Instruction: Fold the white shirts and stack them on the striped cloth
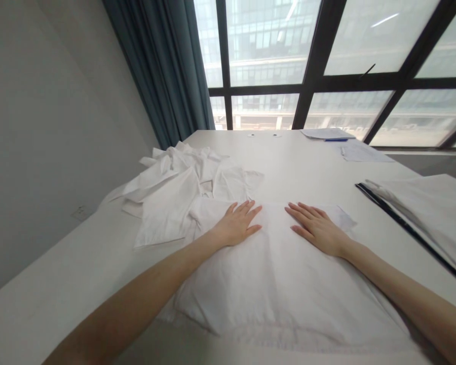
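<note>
A white cloth garment (277, 284) lies spread out on the white table in front of me, its gathered edge nearest to me. My left hand (237, 225) rests flat on its upper left part, fingers stretched and apart. On the upper right part lies my right hand (315, 228), also flat, with its thumb away from the fingers. Bare fabric shows between the two hands. Just beyond my left hand, a heap of crumpled white cloth (175, 187) touches or overlaps the spread garment; I cannot tell where one ends.
Folded white cloth (437, 213) with a dark strip along its edge lies at the right on the table (289, 167). Papers (329, 133) and a blue pen (336, 140) are near the far right edge. A blue curtain (163, 61) and windows stand behind, a grey wall (53, 126) at left.
</note>
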The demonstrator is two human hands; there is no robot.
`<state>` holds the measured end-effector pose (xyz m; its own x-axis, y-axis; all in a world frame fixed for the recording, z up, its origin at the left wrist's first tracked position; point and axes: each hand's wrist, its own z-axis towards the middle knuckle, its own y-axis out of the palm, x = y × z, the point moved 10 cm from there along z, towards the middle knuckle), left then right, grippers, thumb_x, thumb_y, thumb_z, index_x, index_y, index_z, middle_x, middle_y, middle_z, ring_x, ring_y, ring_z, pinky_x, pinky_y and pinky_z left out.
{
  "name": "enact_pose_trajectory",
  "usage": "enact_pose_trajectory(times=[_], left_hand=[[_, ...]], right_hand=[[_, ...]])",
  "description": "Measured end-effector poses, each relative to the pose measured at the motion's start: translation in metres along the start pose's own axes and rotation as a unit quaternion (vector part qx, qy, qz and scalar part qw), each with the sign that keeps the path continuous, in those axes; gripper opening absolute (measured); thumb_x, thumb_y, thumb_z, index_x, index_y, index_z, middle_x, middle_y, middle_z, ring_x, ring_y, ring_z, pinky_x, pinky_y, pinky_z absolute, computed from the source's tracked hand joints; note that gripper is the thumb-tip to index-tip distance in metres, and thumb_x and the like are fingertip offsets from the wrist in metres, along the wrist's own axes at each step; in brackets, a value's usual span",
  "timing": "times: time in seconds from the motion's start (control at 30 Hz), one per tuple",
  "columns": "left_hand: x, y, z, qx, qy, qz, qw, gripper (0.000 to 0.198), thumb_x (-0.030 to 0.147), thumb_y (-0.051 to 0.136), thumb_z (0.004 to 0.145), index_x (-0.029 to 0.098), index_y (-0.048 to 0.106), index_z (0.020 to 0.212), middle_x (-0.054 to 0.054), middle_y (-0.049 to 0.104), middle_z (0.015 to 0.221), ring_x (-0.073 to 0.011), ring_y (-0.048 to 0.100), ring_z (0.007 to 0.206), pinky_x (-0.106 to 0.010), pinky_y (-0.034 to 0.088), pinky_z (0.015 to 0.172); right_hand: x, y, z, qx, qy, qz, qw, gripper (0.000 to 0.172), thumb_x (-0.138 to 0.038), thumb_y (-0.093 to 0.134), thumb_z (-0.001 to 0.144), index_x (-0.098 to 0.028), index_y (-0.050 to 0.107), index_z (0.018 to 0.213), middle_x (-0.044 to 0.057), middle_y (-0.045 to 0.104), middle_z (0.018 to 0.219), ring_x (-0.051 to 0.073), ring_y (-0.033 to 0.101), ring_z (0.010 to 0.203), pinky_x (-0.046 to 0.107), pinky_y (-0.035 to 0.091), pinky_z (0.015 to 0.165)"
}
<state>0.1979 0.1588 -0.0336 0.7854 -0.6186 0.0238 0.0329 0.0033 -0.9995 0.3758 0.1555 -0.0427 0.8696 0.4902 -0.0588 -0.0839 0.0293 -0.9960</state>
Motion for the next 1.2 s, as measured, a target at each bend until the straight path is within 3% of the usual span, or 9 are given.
enact_pose_trajectory(times=[0.23,0.4,0.5,0.67,0.77,0.93,1.2], left_hand=[[-0.007,0.001,-0.009,0.014,-0.029,0.004,0.999,0.059,0.049,0.029,0.102,0.019,0.027,0.152,-0.013,0.024,0.159,-0.0247,0.021,0.147,-0.048,0.019,0.117],[-0.015,-0.003,-0.041,0.024,-0.043,0.025,0.998,0.054,0.042,0.031,0.102,0.016,0.031,0.15,-0.016,0.025,0.158,-0.0257,0.022,0.147,-0.048,0.021,0.116],[-0.002,-0.01,-0.067,0.024,-0.036,0.023,0.999,0.051,0.037,0.034,0.102,0.014,0.036,0.147,-0.017,0.029,0.156,-0.027,0.026,0.146,-0.05,0.022,0.116],[0.069,-0.015,-0.105,-0.017,0.108,-0.056,0.992,0.056,0.041,0.046,0.097,0.02,0.035,0.148,-0.011,0.029,0.158,-0.0247,0.02,0.147,-0.045,0.02,0.118],[0.089,-0.014,-0.119,-0.029,0.139,-0.085,0.986,0.06,0.038,0.05,0.095,0.022,0.031,0.15,-0.011,0.028,0.158,-0.0273,0.019,0.148,-0.048,0.019,0.119],[0.082,-0.014,-0.13,-0.021,0.146,-0.091,0.985,0.063,0.035,0.056,0.093,0.036,0.029,0.15,-0.008,0.02,0.161,-0.0327,0.017,0.147,-0.056,0.018,0.116],[0.083,-0.016,-0.136,-0.011,0.156,-0.089,0.984,0.066,0.033,0.062,0.09,0.046,0.031,0.147,-0.005,0.012,0.163,-0.0353,0.02,0.146,-0.059,0.018,0.115]], right_hand=[[0.007,0.002,-0.002,0.009,0.027,-0.005,1.0,0.064,-0.059,0.017,0.098,-0.028,0.029,0.153,0.004,0.026,0.159,0.026,0.023,0.146,0.051,0.025,0.115],[0.017,-0.003,-0.016,0.036,0.075,-0.042,0.996,0.061,-0.055,0.021,0.099,-0.025,0.036,0.149,0.009,0.036,0.155,0.031,0.032,0.142,0.053,0.034,0.109],[0.008,-0.013,-0.031,0.068,0.099,-0.071,0.99,0.057,-0.048,0.025,0.099,-0.018,0.047,0.143,0.016,0.045,0.148,0.036,0.04,0.136,0.057,0.036,0.105],[-0.071,-0.016,-0.062,0.046,-0.041,0.014,0.998,0.049,-0.04,0.035,0.1,-0.023,0.045,0.145,0.009,0.046,0.149,0.029,0.037,0.139,0.049,0.037,0.11],[-0.105,-0.017,-0.084,0.032,-0.092,0.035,0.995,0.053,-0.041,0.038,0.099,-0.03,0.033,0.151,0.004,0.037,0.154,0.028,0.029,0.144,0.051,0.035,0.111],[-0.107,-0.013,-0.108,0.001,-0.122,0.026,0.992,0.06,-0.045,0.043,0.098,-0.04,0.02,0.153,0.0,0.027,0.158,0.032,0.024,0.145,0.061,0.034,0.109],[-0.095,-0.016,-0.119,-0.039,-0.142,0.073,0.986,0.063,-0.053,0.052,0.092,-0.047,0.027,0.149,0.0,0.029,0.157,0.034,0.027,0.143,0.064,0.033,0.108]])
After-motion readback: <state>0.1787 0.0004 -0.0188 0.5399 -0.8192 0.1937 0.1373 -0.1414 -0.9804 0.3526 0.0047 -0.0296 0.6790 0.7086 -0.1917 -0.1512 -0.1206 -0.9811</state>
